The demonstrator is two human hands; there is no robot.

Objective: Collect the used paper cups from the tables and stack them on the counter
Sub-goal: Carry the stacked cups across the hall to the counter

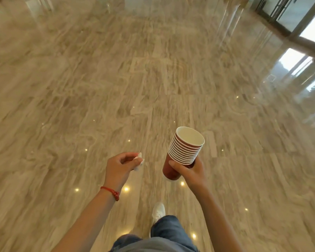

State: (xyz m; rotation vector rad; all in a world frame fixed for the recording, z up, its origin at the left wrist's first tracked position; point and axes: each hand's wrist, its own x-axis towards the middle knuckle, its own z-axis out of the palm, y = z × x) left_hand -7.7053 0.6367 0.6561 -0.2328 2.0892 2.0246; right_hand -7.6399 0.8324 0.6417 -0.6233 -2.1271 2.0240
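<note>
Nearest to me I see a blue denim trouser leg (pixel 166 231) and a white sneaker (pixel 158 211) planted on the glossy beige marble-patterned floor (pixel 98 88), which shows small bright dots of reflected light around the foot.

Above that, my left forearm carries a red braided cord bracelet (pixel 111 192) at the wrist. My left hand (pixel 119 168) has its fingers curled in, pinching a small crumpled white scrap of paper (pixel 139 160) at the fingertips.

My right hand (pixel 189 171) is wrapped around a nested stack of dark red paper cups with white rims and white inside (pixel 185 148). The thumb lies across the near side of the lowest cup and the fingers curl behind it, gripping just under the band of stacked rims. The stack is in the air over the floor, just right of the left hand and apart from it. Its long axis tilts: the closed base points down and toward me, slightly left, and the open mouth points up, away from me and a little right. I can look into the top cup, and its inside is plain white.

Further out the floor runs on, blurred, with nothing lying on it ahead of the cups. At the far right stands a dark-framed glass door (pixel 298 19), with daylight mirrored on the floor below it. No desk is visible.
</note>
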